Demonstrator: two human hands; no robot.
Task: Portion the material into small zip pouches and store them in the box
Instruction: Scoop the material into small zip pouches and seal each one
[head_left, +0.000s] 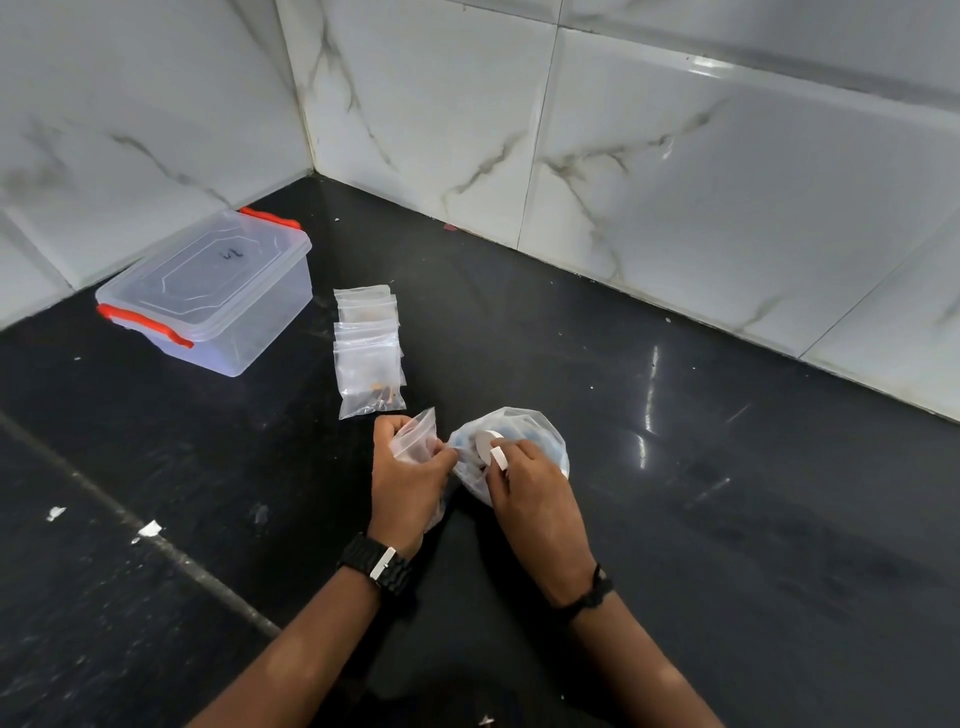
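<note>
The left hand (410, 467) pinches a small pouch (415, 439) by its mouth. Just to its right, the right hand (524, 480) dips curled fingers into the big bag (540, 426) of bits, by a white scoop (491, 444) — I cannot tell if it grips. Filled pouches (370, 353) lie ahead; the shut box (208, 291) sits far left on the bench (675, 519), its lid scribble unreadable.

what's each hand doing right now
Left hand: holding a small zip pouch.
Right hand: gripping a white scoop in the big bag.
</note>
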